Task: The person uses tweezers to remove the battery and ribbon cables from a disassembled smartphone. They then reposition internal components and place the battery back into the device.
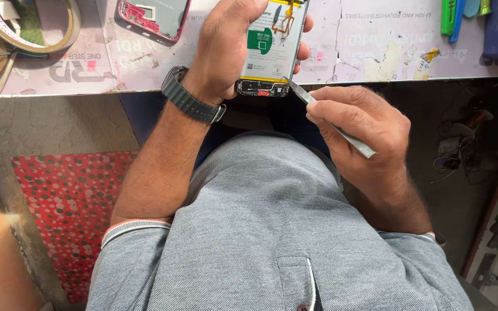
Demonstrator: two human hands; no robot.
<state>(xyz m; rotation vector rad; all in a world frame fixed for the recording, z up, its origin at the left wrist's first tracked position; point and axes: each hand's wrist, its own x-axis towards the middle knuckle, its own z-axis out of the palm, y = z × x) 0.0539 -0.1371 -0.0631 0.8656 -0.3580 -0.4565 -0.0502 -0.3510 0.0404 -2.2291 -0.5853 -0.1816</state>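
— What do you get from the head camera?

— I'm looking straight down. The left hand (226, 52) is wrapped around an opened phone (269, 49), fingers curled round its far side, thumb side toward me. The phone has its back off, so a white battery with a green patch shows. It is held just over the near edge of the desk (347, 57), its lower end sticking out past that edge.

— And the other hand?

— The right hand (364, 126) pinches a slim metal pry tool (329, 118), fingers pressed together along the shaft. The tip touches the phone's lower right corner.

— Anything on the wrist?

— A dark watch band (191, 101) on the left one.

— What else is on the desk?

— A red phone frame (154, 17) lies at the far edge, left of the hands. A tape roll (30, 29) sits at the far left corner. Green and blue tools (453, 17) lie toward the far right corner. Below the desk, a red dotted mat (70, 213) covers the floor at left.
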